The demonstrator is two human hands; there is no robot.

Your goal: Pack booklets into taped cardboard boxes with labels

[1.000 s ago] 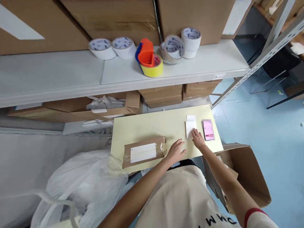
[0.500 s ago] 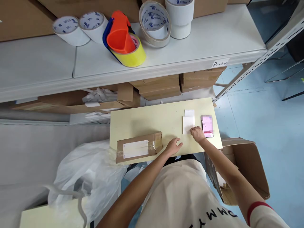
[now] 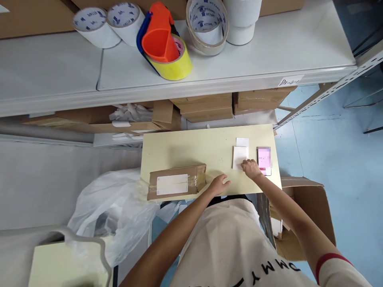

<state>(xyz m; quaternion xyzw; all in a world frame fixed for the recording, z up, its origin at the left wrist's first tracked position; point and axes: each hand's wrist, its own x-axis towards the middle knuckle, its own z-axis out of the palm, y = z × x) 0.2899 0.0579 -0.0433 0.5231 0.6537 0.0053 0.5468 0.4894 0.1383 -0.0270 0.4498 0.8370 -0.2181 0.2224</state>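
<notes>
In the head view, we see our right hand (image 3: 250,168) at the near right corner of a white paper (image 3: 239,156), which lies flat on the table (image 3: 212,149). Its fingers are curled and touch the paper; whether they pinch it, we cannot tell. The paper's long axis runs away from our body, its far end pointing towards the shelf (image 3: 239,67). A smaller white slip (image 3: 242,142) shows past that far end, farther from the hand. Just right of the hand lies a phone (image 3: 263,160), its long axis running the same way.

Our left hand (image 3: 218,185) hangs loosely spread and empty, near the table's near edge. To its left lies a taped cardboard package (image 3: 176,182) with a white label (image 3: 172,184) on top; its long axis runs from side to side, the right end turned towards this hand and slightly farther from us than the left end.

Against one second ago, when our right fingers lay stretched over the paper, they are now bent in at its corner. The paper, phone and package keep their places on the table, while our view has shifted, so the tape dispenser (image 3: 164,44) looks larger and higher.
</notes>
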